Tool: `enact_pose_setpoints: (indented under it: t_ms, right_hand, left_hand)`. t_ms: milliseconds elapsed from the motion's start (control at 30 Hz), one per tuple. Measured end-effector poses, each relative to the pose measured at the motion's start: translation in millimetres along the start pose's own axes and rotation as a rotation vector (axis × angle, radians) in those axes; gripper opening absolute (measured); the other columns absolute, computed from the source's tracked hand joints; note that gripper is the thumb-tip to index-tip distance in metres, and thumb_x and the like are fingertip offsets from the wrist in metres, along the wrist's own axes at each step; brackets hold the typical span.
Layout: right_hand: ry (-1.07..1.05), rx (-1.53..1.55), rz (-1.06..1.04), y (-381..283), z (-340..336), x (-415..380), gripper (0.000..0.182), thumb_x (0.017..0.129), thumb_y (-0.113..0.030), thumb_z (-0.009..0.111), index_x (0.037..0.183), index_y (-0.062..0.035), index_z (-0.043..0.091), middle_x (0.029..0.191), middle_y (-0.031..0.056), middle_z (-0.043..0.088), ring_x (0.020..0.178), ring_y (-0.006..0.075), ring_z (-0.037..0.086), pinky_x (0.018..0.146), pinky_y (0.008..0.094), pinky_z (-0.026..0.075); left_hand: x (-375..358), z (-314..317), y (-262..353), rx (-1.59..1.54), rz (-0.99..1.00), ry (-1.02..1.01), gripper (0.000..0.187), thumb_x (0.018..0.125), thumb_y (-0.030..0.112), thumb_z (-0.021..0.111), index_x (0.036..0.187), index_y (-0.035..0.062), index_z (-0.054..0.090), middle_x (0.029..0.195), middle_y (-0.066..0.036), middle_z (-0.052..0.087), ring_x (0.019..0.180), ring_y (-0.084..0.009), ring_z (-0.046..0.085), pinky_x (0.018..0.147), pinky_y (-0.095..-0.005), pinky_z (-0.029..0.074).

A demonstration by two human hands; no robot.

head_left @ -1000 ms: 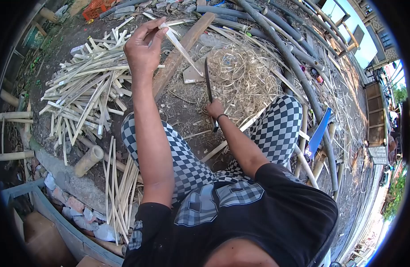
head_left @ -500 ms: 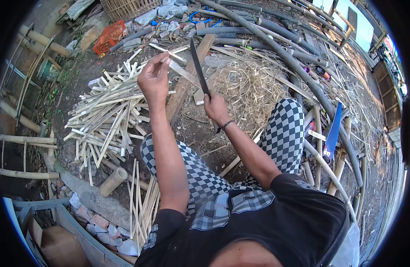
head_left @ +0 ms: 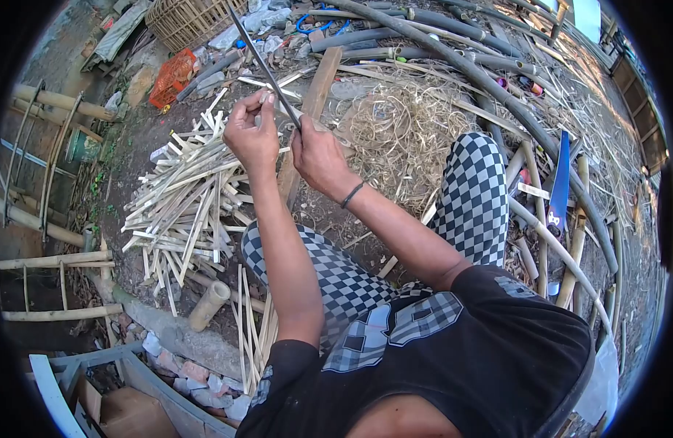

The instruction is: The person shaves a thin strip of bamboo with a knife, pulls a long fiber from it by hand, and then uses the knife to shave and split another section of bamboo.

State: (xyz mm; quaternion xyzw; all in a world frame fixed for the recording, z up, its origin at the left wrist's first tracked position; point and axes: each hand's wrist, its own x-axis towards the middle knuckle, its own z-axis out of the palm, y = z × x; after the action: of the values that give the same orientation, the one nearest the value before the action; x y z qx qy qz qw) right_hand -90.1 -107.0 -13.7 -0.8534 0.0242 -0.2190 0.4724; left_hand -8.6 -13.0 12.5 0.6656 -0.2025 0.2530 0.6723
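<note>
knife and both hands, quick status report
Right hand grips knife. Left hand pinches strip. Knife crosses in front, partly hiding strip; contact unclear.

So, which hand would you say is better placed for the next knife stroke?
Probably the right hand: it grips the long knife, close to the pale strip that the left hand pinches.
</note>
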Motion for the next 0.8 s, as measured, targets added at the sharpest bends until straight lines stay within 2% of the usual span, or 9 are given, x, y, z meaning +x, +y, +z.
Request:
enact_pose_setpoints:
  t_ms: [67,233,333,467,567,667,800]
  right_hand:
    - [-0.021,0.004,-0.011,15,10,0,0.019,0.092,-0.013,0.050,0.100,0.0047,0.048,0.068,0.0296,0.062,0.067,0.0507,0.062,0.064,0.0571,0.050]
    - [-0.050,-0.031,-0.038,0,-4,6,0.019,0.092,-0.012,0.050,0.102,0.0037,0.049,0.067,0.0305,0.059,0.069,0.0510,0.061,0.066,0.0588,0.048]
    - [-0.054,-0.011,0.012,-7,-3,1,0.020,0.091,-0.013,0.049,0.102,0.0041,0.052,0.075,0.0331,0.062,0.075,0.0517,0.062,0.071,0.0582,0.049]
    - [-0.100,-0.010,0.127,51,33,-4,0.022,0.090,-0.012,0.048,0.102,0.0062,0.052,0.074,0.0343,0.061,0.075,0.0513,0.063,0.072,0.0572,0.051]
    - [-0.129,-0.060,0.051,47,32,9,0.022,0.091,-0.012,0.048,0.102,0.0060,0.051,0.072,0.0335,0.061,0.074,0.0516,0.063,0.071,0.0578,0.050]
    - [-0.126,0.006,0.050,-2,6,5,0.021,0.092,-0.012,0.048,0.103,0.0051,0.051,0.072,0.0331,0.061,0.074,0.0521,0.062,0.071,0.0587,0.050]
    - [-0.046,0.005,0.133,28,34,-4,0.020,0.093,-0.012,0.047,0.103,0.0046,0.050,0.073,0.0324,0.062,0.074,0.0524,0.062,0.071,0.0597,0.049]
  left_hand:
    - [5,-6,-3,0.063,0.032,0.048,0.017,0.086,-0.002,0.071,0.101,-0.0084,0.065,0.094,-0.012,0.070,0.082,-0.0132,0.066,0.074,-0.0247,0.054]
    - [5,-12,-5,0.015,0.035,0.089,0.017,0.087,-0.002,0.070,0.101,-0.0087,0.064,0.096,-0.015,0.070,0.085,-0.0148,0.068,0.077,-0.0252,0.055]
    - [3,-7,-1,0.044,0.021,0.057,0.015,0.087,-0.002,0.070,0.100,-0.0082,0.064,0.095,-0.014,0.071,0.084,-0.0134,0.068,0.078,-0.0247,0.054]
    - [7,-20,-8,0.084,0.030,0.074,0.015,0.087,-0.002,0.070,0.100,-0.0073,0.063,0.097,-0.014,0.070,0.084,-0.0122,0.067,0.078,-0.0243,0.053]
    - [11,-26,-13,0.095,0.025,0.108,0.015,0.088,-0.001,0.069,0.100,-0.0066,0.062,0.097,-0.014,0.070,0.082,-0.0123,0.067,0.077,-0.0239,0.053]
    - [7,-17,-9,0.104,0.013,0.114,0.016,0.088,0.000,0.069,0.101,-0.0060,0.061,0.094,-0.014,0.070,0.081,-0.0125,0.067,0.074,-0.0234,0.053]
    - [7,-15,-7,0.124,0.020,0.080,0.016,0.088,-0.001,0.069,0.101,-0.0056,0.061,0.095,-0.015,0.069,0.086,-0.0153,0.067,0.076,-0.0252,0.053]
